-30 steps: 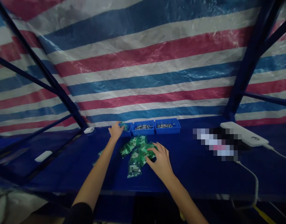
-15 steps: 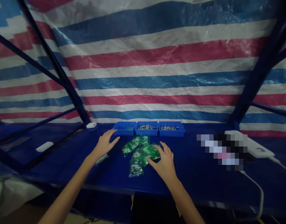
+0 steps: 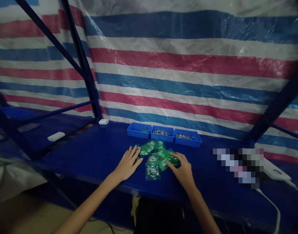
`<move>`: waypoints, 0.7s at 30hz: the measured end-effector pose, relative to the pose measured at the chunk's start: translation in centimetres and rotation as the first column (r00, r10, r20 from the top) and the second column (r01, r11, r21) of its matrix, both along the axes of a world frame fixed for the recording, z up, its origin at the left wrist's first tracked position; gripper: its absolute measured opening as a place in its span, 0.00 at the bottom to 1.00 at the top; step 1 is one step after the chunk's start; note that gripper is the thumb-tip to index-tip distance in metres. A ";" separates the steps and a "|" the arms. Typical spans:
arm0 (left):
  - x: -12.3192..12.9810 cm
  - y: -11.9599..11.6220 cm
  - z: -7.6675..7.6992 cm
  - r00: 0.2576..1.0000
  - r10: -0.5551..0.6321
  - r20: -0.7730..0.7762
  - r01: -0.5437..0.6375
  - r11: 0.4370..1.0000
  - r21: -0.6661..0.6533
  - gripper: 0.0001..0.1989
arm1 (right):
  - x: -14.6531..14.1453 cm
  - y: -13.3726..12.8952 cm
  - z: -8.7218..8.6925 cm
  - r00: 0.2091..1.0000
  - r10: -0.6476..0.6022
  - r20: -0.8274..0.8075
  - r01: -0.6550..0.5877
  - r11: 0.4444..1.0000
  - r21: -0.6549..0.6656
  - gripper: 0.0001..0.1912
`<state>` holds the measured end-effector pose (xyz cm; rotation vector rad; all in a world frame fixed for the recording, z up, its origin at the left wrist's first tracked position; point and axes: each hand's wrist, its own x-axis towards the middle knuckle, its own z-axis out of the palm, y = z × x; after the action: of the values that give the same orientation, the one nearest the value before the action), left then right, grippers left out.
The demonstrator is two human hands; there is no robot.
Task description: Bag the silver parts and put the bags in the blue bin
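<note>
A cluster of small clear bags [image 3: 152,172] with green parts and pale metal pieces inside lies on the blue table [image 3: 90,156]. My left hand [image 3: 127,165] rests flat at the cluster's left side, fingers spread, mostly covering another small bag [image 3: 138,158]. At the right edge of the cluster is my right hand [image 3: 184,170], its thumb and fingers apart and curved against the green bags [image 3: 163,159]. What lies under the right fingertips is partly hidden.
Behind the bags stand three blue bins: the left bin [image 3: 139,130] with a few green pieces, the middle bin [image 3: 162,133] and right bin [image 3: 188,137] with metal parts. A white power bank [image 3: 273,170] with a cable lies right; blue frame posts [image 3: 92,87] flank the table.
My left hand has come down and moved right, bringing the separate bag close to the cluster. My right hand stays at the cluster's right edge. The view has turned slightly.
</note>
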<state>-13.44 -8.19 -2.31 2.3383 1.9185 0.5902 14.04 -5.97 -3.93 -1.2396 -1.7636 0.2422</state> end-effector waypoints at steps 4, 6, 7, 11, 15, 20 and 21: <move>3.9 0.6 -0.9 0.997 0.008 0.082 -0.011 0.999 0.036 0.32 | 0.0 -0.2 0.5 0.997 -0.026 -0.079 0.027 1.000 0.013 0.14; 5.2 0.7 -0.8 0.995 0.018 0.101 -0.021 0.999 0.028 0.34 | 0.1 -0.2 0.6 0.993 -0.060 -0.097 0.060 0.998 -0.003 0.13; 5.7 0.6 -0.6 0.995 0.020 0.100 -0.023 0.999 0.025 0.35 | 0.2 -0.2 0.6 0.992 -0.079 -0.101 0.078 0.997 -0.014 0.12; 7.1 -0.7 0.7 0.996 -0.076 0.038 0.071 0.991 0.117 0.37 | 0.4 -0.2 0.5 0.982 -0.143 -0.120 0.141 0.990 -0.026 0.12; 8.1 -1.5 1.3 0.955 -0.288 -0.072 0.296 0.946 0.135 0.37 | 0.4 -0.3 0.8 0.969 -0.157 -0.190 0.155 0.988 -0.022 0.12; 9.6 -0.1 1.3 0.943 -0.330 -0.049 0.333 0.924 0.189 0.36 | 0.3 -0.4 1.6 0.934 -0.148 -0.324 0.152 0.988 -0.011 0.15; 10.0 0.2 1.4 0.947 -0.319 -0.022 0.317 0.926 0.207 0.36 | 0.3 -0.4 1.8 0.918 -0.157 -0.365 0.164 0.986 -0.012 0.17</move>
<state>-3.46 -7.97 -0.89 2.6871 1.4828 0.8006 14.35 -6.41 -2.11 -1.2290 -1.3348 0.3366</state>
